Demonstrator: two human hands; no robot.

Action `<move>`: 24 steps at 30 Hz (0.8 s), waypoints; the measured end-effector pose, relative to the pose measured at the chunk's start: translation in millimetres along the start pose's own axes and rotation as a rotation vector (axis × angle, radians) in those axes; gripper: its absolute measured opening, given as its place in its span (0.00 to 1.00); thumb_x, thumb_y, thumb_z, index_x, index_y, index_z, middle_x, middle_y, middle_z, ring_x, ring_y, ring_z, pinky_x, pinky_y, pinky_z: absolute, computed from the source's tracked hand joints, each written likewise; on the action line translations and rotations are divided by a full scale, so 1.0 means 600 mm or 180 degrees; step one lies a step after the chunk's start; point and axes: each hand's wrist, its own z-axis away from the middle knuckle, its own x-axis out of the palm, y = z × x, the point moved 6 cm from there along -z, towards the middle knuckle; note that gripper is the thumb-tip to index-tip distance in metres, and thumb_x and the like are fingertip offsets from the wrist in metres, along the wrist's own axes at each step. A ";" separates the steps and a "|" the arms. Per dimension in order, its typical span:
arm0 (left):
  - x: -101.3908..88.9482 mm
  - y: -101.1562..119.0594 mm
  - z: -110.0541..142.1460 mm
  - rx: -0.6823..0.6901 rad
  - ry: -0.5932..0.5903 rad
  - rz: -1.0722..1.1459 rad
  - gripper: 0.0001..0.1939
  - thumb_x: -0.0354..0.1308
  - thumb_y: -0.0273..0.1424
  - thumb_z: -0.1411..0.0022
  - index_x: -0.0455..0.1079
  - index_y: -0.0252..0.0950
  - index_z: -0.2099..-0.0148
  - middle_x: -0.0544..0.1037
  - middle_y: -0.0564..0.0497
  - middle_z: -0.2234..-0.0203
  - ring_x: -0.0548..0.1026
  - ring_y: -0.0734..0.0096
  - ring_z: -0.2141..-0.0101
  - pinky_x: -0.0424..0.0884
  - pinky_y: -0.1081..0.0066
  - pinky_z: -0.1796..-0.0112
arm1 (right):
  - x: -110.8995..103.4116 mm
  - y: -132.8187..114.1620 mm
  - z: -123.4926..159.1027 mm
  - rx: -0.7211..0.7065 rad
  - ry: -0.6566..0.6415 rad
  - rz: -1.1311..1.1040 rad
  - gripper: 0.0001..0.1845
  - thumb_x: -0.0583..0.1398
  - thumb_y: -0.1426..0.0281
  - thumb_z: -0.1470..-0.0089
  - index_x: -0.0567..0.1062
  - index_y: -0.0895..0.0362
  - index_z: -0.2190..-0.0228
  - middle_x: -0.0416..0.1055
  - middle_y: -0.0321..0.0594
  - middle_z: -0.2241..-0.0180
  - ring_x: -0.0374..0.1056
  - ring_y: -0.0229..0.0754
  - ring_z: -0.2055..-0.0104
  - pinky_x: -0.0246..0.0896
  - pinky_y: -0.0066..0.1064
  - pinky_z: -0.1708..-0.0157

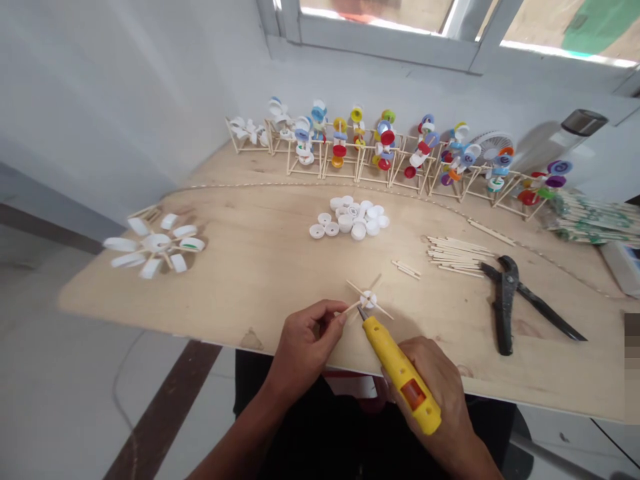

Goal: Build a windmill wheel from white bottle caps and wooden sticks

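A white bottle cap (369, 299) near the table's front edge has thin wooden sticks radiating from it. Between thumb and fingertips, my left hand (313, 337) pinches one of these wooden sticks (353, 307), left of the cap. My right hand (437, 380) is wrapped around a yellow glue gun (400, 363) with an orange window on its body. Its dark nozzle points at the cap, close to where the held stick meets it; whether they touch, I cannot tell. Several short sticks (406, 269) lie to the right, and a pile of white caps (353, 217) sits farther back.
A wheel of white caps (159, 244) lies at the left. Along the wall stand stick frames with coloured cap wheels (340, 143). To the right are a bundle of sticks (457, 255), black cutters (506, 307) and a bottle (584, 124). A string (300, 187) crosses the table.
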 end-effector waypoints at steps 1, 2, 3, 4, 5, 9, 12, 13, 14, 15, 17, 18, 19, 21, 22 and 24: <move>0.000 0.000 0.000 -0.0001 -0.0004 -0.0011 0.12 0.55 0.37 0.41 0.74 0.34 0.63 0.78 0.50 0.72 0.73 0.70 0.70 0.66 0.74 0.73 | 0.000 0.000 -0.001 0.0004 0.0015 0.0016 0.07 0.54 0.67 0.43 0.67 0.57 0.70 0.67 0.38 0.75 0.63 0.40 0.74 0.55 0.32 0.74; 0.000 0.000 0.000 -0.0002 -0.0007 -0.0026 0.12 0.55 0.37 0.41 0.74 0.34 0.63 0.78 0.50 0.72 0.73 0.70 0.71 0.66 0.74 0.73 | 0.000 -0.001 -0.001 0.0013 0.0016 0.0030 0.07 0.55 0.66 0.43 0.67 0.56 0.70 0.67 0.38 0.75 0.63 0.40 0.74 0.55 0.32 0.74; 0.000 0.000 0.000 -0.0002 -0.0010 -0.0044 0.12 0.55 0.37 0.41 0.74 0.34 0.63 0.78 0.51 0.72 0.73 0.70 0.71 0.66 0.74 0.73 | -0.001 -0.001 -0.002 0.0025 0.0017 0.0041 0.08 0.55 0.65 0.43 0.67 0.56 0.71 0.67 0.38 0.76 0.63 0.39 0.74 0.55 0.31 0.75; 0.000 0.000 0.000 0.0001 -0.0012 -0.0058 0.12 0.55 0.37 0.41 0.74 0.35 0.63 0.78 0.51 0.73 0.73 0.70 0.72 0.65 0.74 0.73 | -0.001 -0.001 -0.003 0.0036 0.0011 0.0051 0.08 0.55 0.65 0.43 0.67 0.56 0.71 0.67 0.37 0.76 0.63 0.39 0.75 0.55 0.31 0.75; 0.000 0.001 0.000 0.0010 -0.0011 -0.0072 0.12 0.54 0.36 0.41 0.74 0.35 0.63 0.78 0.51 0.73 0.73 0.70 0.72 0.65 0.74 0.73 | -0.001 0.000 -0.004 0.0044 0.0001 0.0065 0.08 0.56 0.65 0.43 0.67 0.56 0.71 0.67 0.37 0.76 0.63 0.39 0.75 0.55 0.30 0.76; -0.001 0.004 -0.001 0.0056 0.0006 -0.0115 0.11 0.54 0.36 0.41 0.74 0.35 0.63 0.78 0.51 0.73 0.73 0.70 0.71 0.66 0.74 0.72 | 0.000 0.000 -0.006 0.0034 -0.0056 0.0124 0.09 0.56 0.65 0.44 0.66 0.56 0.72 0.66 0.36 0.78 0.62 0.38 0.76 0.54 0.30 0.77; -0.002 0.003 -0.001 0.0082 0.0047 -0.0123 0.11 0.55 0.36 0.41 0.75 0.36 0.63 0.78 0.52 0.73 0.73 0.70 0.71 0.66 0.74 0.72 | 0.002 0.000 -0.006 0.0026 -0.0059 0.0080 0.09 0.56 0.65 0.44 0.66 0.56 0.72 0.66 0.36 0.77 0.61 0.38 0.76 0.53 0.30 0.76; -0.003 0.002 0.000 0.0085 0.0058 -0.0129 0.11 0.55 0.36 0.41 0.75 0.36 0.64 0.78 0.52 0.73 0.73 0.70 0.71 0.66 0.74 0.72 | 0.003 0.000 -0.006 0.0033 -0.0056 0.0056 0.08 0.55 0.65 0.43 0.66 0.56 0.72 0.66 0.36 0.77 0.61 0.38 0.76 0.53 0.30 0.76; -0.003 0.002 0.000 0.0084 0.0067 -0.0145 0.11 0.55 0.36 0.41 0.75 0.36 0.64 0.78 0.52 0.73 0.73 0.70 0.72 0.66 0.74 0.73 | 0.003 0.000 -0.006 0.0041 -0.0053 0.0036 0.08 0.55 0.66 0.43 0.66 0.56 0.72 0.66 0.36 0.77 0.61 0.38 0.76 0.53 0.30 0.76; -0.003 0.002 0.000 0.0081 0.0074 -0.0171 0.11 0.55 0.36 0.41 0.75 0.36 0.64 0.78 0.52 0.73 0.73 0.71 0.72 0.66 0.74 0.73 | 0.004 0.000 -0.006 0.0050 -0.0053 0.0023 0.07 0.55 0.67 0.43 0.66 0.56 0.72 0.65 0.36 0.77 0.61 0.38 0.76 0.53 0.30 0.76; -0.003 0.003 0.000 0.0079 0.0082 -0.0221 0.11 0.55 0.36 0.42 0.75 0.36 0.64 0.78 0.51 0.73 0.73 0.71 0.72 0.66 0.74 0.73 | 0.005 0.002 -0.005 0.0074 -0.0053 0.0032 0.07 0.55 0.69 0.44 0.65 0.56 0.73 0.65 0.36 0.77 0.60 0.38 0.76 0.52 0.30 0.76; -0.003 0.004 0.000 0.0086 0.0083 -0.0236 0.11 0.55 0.36 0.42 0.75 0.36 0.64 0.78 0.51 0.73 0.73 0.71 0.72 0.66 0.74 0.73 | 0.006 0.003 -0.004 0.0089 -0.0057 0.0052 0.07 0.55 0.69 0.44 0.65 0.56 0.73 0.65 0.36 0.78 0.60 0.38 0.76 0.52 0.30 0.76; -0.003 0.005 0.000 0.0095 0.0077 -0.0244 0.11 0.55 0.36 0.42 0.75 0.36 0.64 0.78 0.51 0.73 0.73 0.71 0.72 0.66 0.74 0.72 | 0.006 0.004 -0.004 0.0103 -0.0059 0.0075 0.07 0.55 0.69 0.44 0.65 0.56 0.73 0.65 0.36 0.78 0.60 0.38 0.76 0.51 0.30 0.76; -0.003 0.008 -0.001 0.0111 0.0081 -0.0266 0.11 0.55 0.36 0.42 0.75 0.36 0.64 0.78 0.51 0.74 0.72 0.71 0.72 0.66 0.74 0.73 | 0.006 0.006 -0.003 0.0130 -0.0044 0.0122 0.07 0.55 0.68 0.44 0.65 0.56 0.74 0.64 0.35 0.78 0.60 0.38 0.76 0.51 0.30 0.76; -0.003 0.010 -0.001 0.0115 0.0095 -0.0286 0.11 0.55 0.35 0.42 0.75 0.36 0.64 0.77 0.52 0.74 0.72 0.71 0.73 0.66 0.74 0.73 | 0.005 0.007 -0.003 0.0141 -0.0029 0.0147 0.08 0.55 0.67 0.44 0.65 0.56 0.74 0.64 0.35 0.78 0.59 0.38 0.76 0.51 0.30 0.76; -0.004 0.012 -0.002 0.0117 0.0123 -0.0318 0.11 0.55 0.35 0.43 0.76 0.36 0.64 0.77 0.52 0.75 0.71 0.72 0.74 0.65 0.74 0.73 | 0.005 0.008 -0.004 0.0158 0.0011 0.0193 0.09 0.55 0.67 0.44 0.65 0.55 0.75 0.64 0.35 0.79 0.59 0.37 0.77 0.51 0.30 0.76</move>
